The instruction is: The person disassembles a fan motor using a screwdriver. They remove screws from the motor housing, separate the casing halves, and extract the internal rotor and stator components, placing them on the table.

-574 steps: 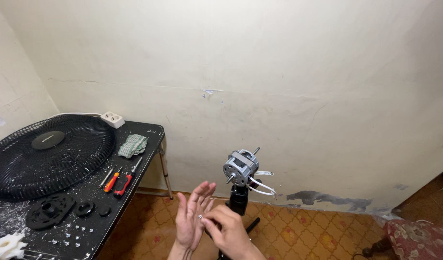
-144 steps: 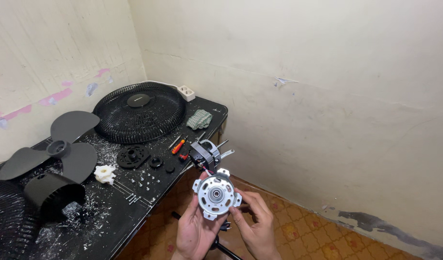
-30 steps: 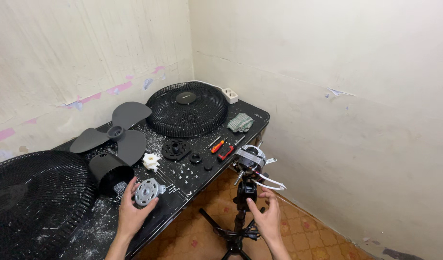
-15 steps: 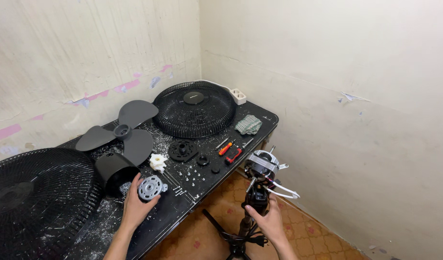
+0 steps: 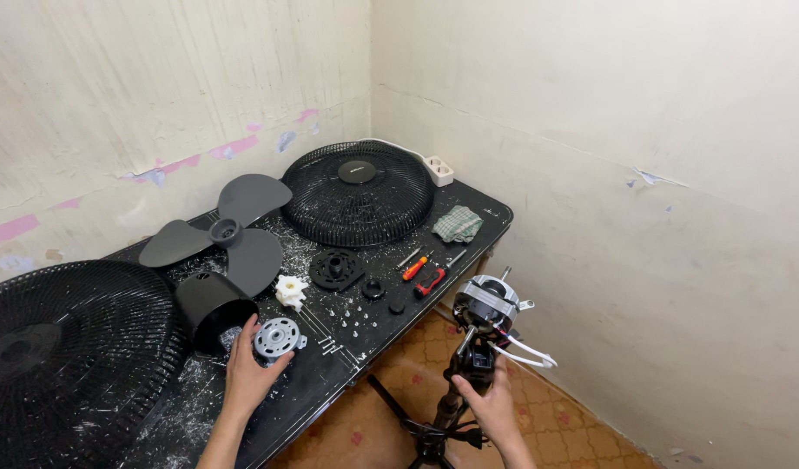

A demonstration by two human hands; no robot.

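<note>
My left hand [image 5: 247,373] rests on the black table [image 5: 330,391] and grips a round silver motor end cap [image 5: 278,337], set down beside a black cup-shaped motor housing [image 5: 210,308]. My right hand [image 5: 495,404] holds the black neck of a fan stand [image 5: 469,369] beside the table. A bare silver fan motor [image 5: 489,304] with white wires sits on top of that stand, tilted upward.
On the table lie a grey fan blade [image 5: 221,234], two black fan grilles [image 5: 358,193] [image 5: 61,347], a white plastic gear [image 5: 290,291], black round parts [image 5: 336,268], several small screws [image 5: 352,323], red and orange hand tools [image 5: 424,274], a green cloth [image 5: 458,223] and a white power strip [image 5: 439,169]. Walls close behind and right.
My left hand has lowered the silver end cap onto the table by the black housing. The view has swung slightly left. My right hand stays on the stand's neck.
</note>
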